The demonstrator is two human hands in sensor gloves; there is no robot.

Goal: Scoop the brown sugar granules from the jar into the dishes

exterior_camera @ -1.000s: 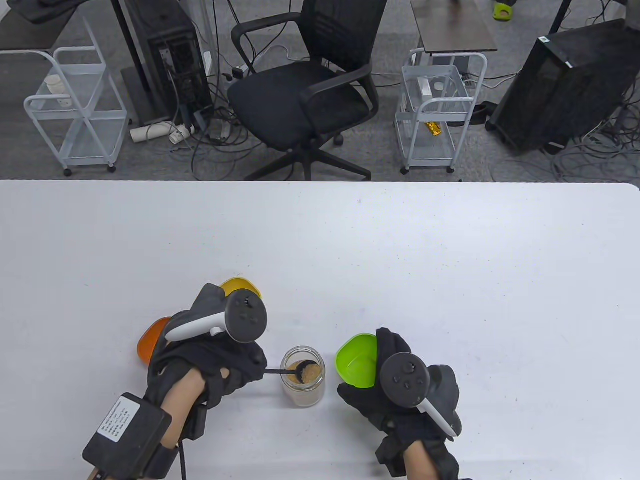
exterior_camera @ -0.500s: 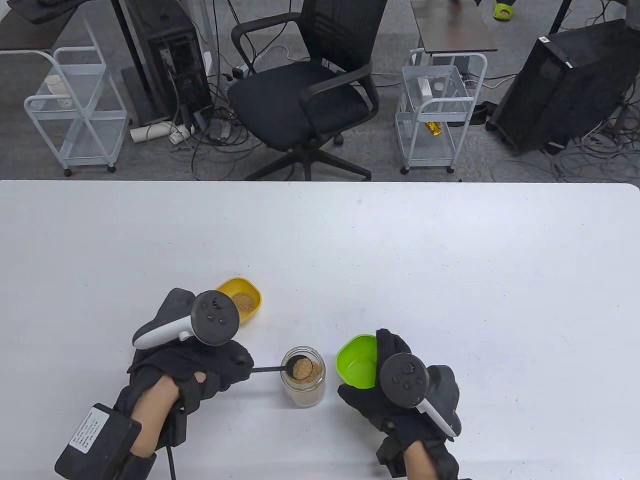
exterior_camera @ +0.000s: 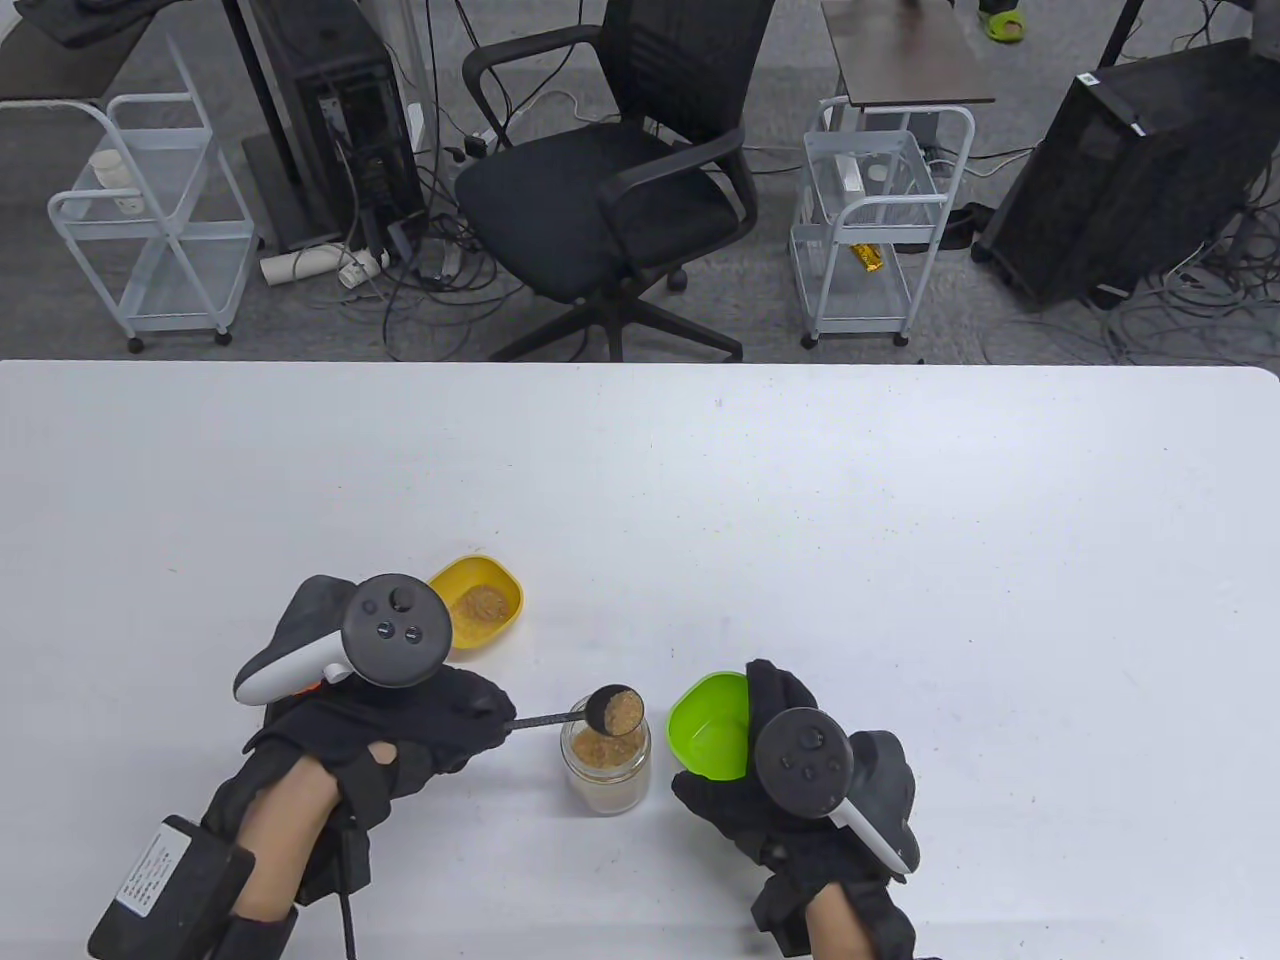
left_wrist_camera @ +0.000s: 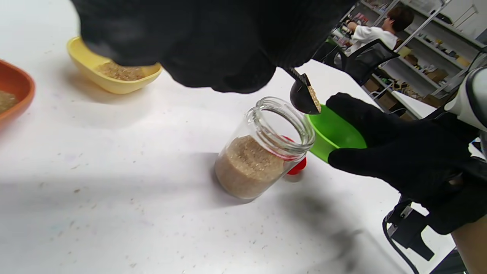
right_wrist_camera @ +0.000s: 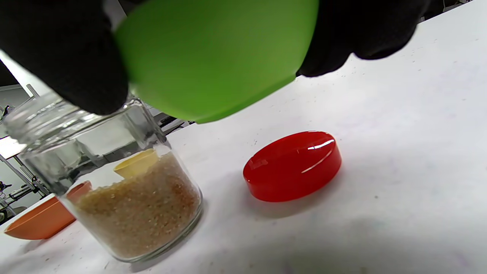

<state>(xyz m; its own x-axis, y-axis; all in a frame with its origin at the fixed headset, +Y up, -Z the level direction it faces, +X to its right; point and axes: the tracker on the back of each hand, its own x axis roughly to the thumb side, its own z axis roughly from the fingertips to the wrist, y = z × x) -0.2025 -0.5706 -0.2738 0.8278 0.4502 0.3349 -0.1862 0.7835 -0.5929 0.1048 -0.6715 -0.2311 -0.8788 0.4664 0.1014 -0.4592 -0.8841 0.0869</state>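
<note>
Spoon (exterior_camera: 612, 708) lifted above jar (exterior_camera: 605, 765), left hand (exterior_camera: 400, 725) gripping it, right hand (exterior_camera: 800, 800) holding green dish (exterior_camera: 705, 725), white table (exterior_camera: 900, 550), office chair (exterior_camera: 610, 180) behind.

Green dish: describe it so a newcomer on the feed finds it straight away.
On the white table, near its front edge, find the open glass jar of brown sugar. Immediately right of it, the right hand holds the green dish off the table, above a red lid. Unlike the yellow dish and the orange dish, both holding sugar, it looks empty.
</note>
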